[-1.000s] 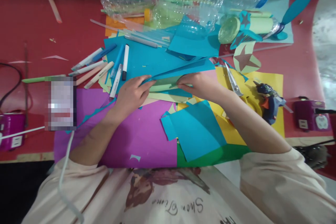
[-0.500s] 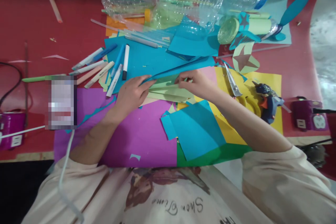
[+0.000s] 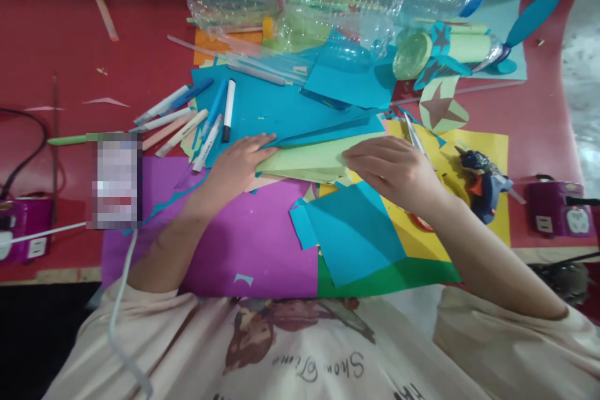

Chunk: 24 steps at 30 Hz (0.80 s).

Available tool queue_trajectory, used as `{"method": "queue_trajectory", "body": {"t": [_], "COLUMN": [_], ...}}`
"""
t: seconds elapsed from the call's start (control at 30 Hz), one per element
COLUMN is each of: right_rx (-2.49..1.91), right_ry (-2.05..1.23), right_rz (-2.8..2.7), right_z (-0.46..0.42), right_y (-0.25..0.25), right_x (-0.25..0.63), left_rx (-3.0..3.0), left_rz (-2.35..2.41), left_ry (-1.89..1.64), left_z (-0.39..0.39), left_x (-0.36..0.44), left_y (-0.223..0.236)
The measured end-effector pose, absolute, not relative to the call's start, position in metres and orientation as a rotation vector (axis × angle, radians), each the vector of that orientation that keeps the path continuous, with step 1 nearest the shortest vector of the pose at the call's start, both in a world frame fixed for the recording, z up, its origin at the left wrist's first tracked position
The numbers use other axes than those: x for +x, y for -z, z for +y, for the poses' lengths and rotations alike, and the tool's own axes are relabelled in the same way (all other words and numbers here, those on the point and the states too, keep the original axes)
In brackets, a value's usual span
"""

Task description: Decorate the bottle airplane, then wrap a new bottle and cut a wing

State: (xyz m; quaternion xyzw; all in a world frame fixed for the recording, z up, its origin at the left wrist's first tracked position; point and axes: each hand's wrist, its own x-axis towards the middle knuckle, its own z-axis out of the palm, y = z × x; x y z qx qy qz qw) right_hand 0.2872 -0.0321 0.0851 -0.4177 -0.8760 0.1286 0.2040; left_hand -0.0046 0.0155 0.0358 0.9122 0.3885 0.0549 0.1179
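Observation:
My left hand (image 3: 239,165) lies on the paper pile, its fingers pinching and lifting the near edge of a large blue sheet (image 3: 281,114). Beneath that raised edge lies a pale green sheet (image 3: 309,161). My right hand (image 3: 394,170) grips the right end of the pale green sheet, thumb under and fingers curled over it. A purple sheet (image 3: 253,244) lies under my left wrist. A loose blue square (image 3: 354,231) rests just in front of my right hand on yellow and green paper.
Several marker pens (image 3: 187,119) lie left of the blue sheet. Clear plastic bottles (image 3: 304,6) crowd the back. Scissors (image 3: 415,137) and a glue gun (image 3: 482,178) sit on yellow paper to the right. A purple power strip (image 3: 557,209) stands far right, a phone (image 3: 115,181) to the left.
My right hand has slid to the right and drawn the pale green sheet further out from under the blue sheet. My left hand keeps the blue edge lifted.

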Motion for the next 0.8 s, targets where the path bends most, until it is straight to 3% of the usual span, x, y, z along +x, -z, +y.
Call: {"method": "queue_trajectory", "body": {"t": [0.17,0.33,0.43,0.57,0.67,0.8], "right_rx": [-1.109,-1.406,-1.518,-1.087,-0.816,-1.136], "right_ry": [-0.419,-0.867,-1.359,-2.109,-2.441,-2.105], "right_rz": [-2.339,-1.948,-1.756,-1.768,-1.657,-1.259], "right_z": [-0.069,-0.105,-0.114,-0.109,-0.101,-0.084], "right_y": [-0.091,-0.095,-0.095,-0.092,-0.087,-0.077], "right_x": [0.315,0.345,0.361,0.369,0.359,0.326], "left_rx": [2.631,2.618,2.666,2.609,2.417,1.848], "left_rz": [1.122,1.171,1.054,0.769,0.708,0.740], "left_ry": [-0.231,-0.321,-0.322,-0.259,-0.263,-0.352], "left_z": [0.013,0.010,0.008,0.001,-0.005,-0.002], "left_x": [-0.005,-0.005,-0.004,-0.001,0.003,0.002], "left_y": [-0.034,-0.035,-0.037,-0.039,-0.042,-0.047]}}
